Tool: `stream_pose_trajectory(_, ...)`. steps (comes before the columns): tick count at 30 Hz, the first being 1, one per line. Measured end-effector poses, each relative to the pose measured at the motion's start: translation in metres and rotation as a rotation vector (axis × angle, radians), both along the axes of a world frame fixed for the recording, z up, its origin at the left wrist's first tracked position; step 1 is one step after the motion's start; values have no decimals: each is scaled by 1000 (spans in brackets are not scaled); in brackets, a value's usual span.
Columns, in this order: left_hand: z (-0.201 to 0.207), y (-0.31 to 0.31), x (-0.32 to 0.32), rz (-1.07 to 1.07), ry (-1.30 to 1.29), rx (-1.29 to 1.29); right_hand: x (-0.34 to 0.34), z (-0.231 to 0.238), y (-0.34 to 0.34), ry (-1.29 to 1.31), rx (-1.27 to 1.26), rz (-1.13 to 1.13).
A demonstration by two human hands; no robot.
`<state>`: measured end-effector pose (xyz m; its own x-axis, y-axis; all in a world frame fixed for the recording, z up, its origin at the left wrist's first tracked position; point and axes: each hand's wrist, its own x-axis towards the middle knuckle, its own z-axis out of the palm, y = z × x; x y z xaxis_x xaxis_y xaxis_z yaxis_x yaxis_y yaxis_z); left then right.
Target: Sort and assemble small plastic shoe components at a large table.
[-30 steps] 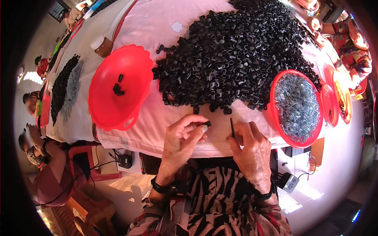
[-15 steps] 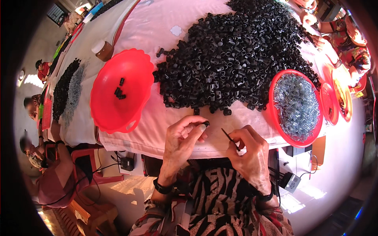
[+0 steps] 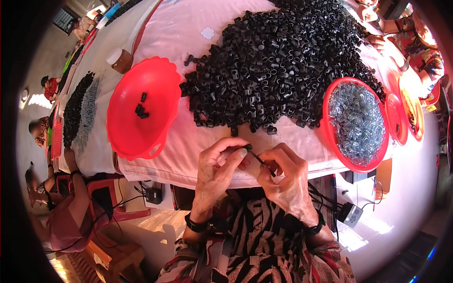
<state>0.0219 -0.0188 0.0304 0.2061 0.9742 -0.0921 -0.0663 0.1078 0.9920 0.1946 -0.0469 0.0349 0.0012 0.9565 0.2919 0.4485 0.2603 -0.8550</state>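
My left hand (image 3: 218, 166) pinches a small black plastic piece (image 3: 247, 147) between thumb and forefinger, over the near edge of the table. Closed round a thin dark rod-like tool (image 3: 261, 162), my right hand (image 3: 286, 175) holds it slanting up to the left. The tool's tip meets the black piece; whether it goes inside is too small to tell. Beyond my hands spreads a large heap of black plastic pieces (image 3: 273, 70). A red scalloped tray (image 3: 160, 99) on the left carries several of the same pieces.
At right, a red round basin (image 3: 326, 127) is full of small shiny metal springs (image 3: 356, 125). Smaller red dishes (image 3: 395, 118) stand beyond it. A brown jar (image 3: 122, 62) with a white lid sits behind the tray. Another person's hand (image 3: 377, 43) is at the heap's far right.
My right hand has moved left, bringing the tool's tip against the black piece. My left hand keeps its place and its pinch.
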Motion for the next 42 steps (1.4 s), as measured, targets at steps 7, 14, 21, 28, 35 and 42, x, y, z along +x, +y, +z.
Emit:
stream_pose_trajectory(7, -2, -2, -1, 7, 2, 7, -1, -7, 1, -17, 38, -7)
stream_pose_trajectory(14, -3, -4, 1, 51, 67, 63, -4, 0, 1, -219, 197, -15)
stream_pose_trajectory(21, -3, -5, 5, 109, 173, 318, -14, 1, -7, -524, 298, -19)
stream_pose_trajectory(28, 3, -5, 12, 156, 352, 491, -17, -3, -11, -657, 336, -40)
stream_pose_trajectory(35, 0, -8, 19, 191, 340, 559, -25, -5, -10, -90, 104, -57)
stream_pose_trajectory(42, -5, -8, 17, 211, 349, 611, -22, -6, -7, 633, -414, 66)
